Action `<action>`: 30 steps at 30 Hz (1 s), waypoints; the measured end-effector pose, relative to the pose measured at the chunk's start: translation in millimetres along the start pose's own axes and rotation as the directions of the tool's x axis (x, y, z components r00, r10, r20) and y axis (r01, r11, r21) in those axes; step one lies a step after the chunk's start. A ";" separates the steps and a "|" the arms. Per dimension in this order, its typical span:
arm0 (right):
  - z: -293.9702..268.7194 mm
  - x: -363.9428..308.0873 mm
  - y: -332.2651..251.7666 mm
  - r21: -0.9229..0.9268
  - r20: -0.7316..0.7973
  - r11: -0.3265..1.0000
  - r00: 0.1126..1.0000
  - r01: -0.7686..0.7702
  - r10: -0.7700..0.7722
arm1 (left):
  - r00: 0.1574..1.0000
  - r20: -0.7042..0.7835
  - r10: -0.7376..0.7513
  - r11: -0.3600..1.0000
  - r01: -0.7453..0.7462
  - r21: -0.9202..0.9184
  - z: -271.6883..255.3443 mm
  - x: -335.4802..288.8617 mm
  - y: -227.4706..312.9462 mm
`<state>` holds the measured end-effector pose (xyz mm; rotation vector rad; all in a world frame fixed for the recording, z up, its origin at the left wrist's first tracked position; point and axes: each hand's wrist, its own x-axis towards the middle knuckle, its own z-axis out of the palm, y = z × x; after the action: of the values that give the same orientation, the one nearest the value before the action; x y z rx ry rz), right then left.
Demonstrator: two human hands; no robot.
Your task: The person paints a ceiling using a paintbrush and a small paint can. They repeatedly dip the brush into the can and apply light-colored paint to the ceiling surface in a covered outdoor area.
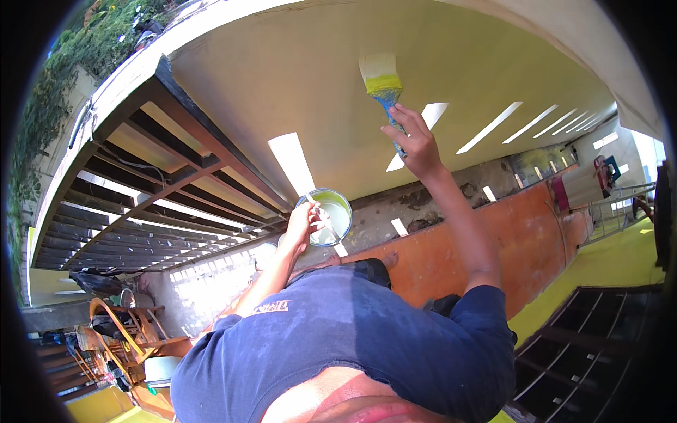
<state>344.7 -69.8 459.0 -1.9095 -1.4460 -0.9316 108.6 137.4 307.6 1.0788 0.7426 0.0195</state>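
Note:
My right hand is closed round the blue handle of a wide paintbrush, raised against the wall in front of me. Yellow-green paint covers the base of its pale bristles, which touch or nearly touch the wall's surface. Lower and to the left, my left hand grips the rim side of a round paint can. Pale paint shows inside the can, along with a light stick-like piece by my fingers, whose kind I cannot make out. The wall looks cream at left and yellower toward the right.
A dark slatted metal gate meets the wall at left. Below runs an orange floor with a stained grey strip along the wall. Wooden chairs stand at lower left. A metal ladder is at far right, near a dark window grille.

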 end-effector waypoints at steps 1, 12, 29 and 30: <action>1.9 -11.0 -6.7 0.025 0.051 0.999 0.998 -0.024 0.023 | 1.000 0.003 0.001 1.000 -0.001 0.000 -0.6 -0.4 -0.4; -86.8 97.1 -12.9 -0.063 -0.237 0.984 0.956 0.164 -0.174 | 1.000 -0.011 -0.001 1.000 0.001 -0.014 3.2 1.6 3.2; 104.5 -123.7 -26.2 0.145 0.463 0.944 0.864 -0.295 0.199 | 0.996 -0.087 0.017 0.997 -0.023 -0.079 -13.9 0.3 2.5; 96.8 -111.7 -23.5 0.146 0.466 0.941 0.860 -0.305 0.206 | 0.996 -0.085 0.013 0.998 -0.018 -0.055 -14.1 0.3 2.6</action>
<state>320.9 -52.6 312.3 -2.1665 -1.4122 -0.2015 101.8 149.9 305.9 1.0351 0.8051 0.0995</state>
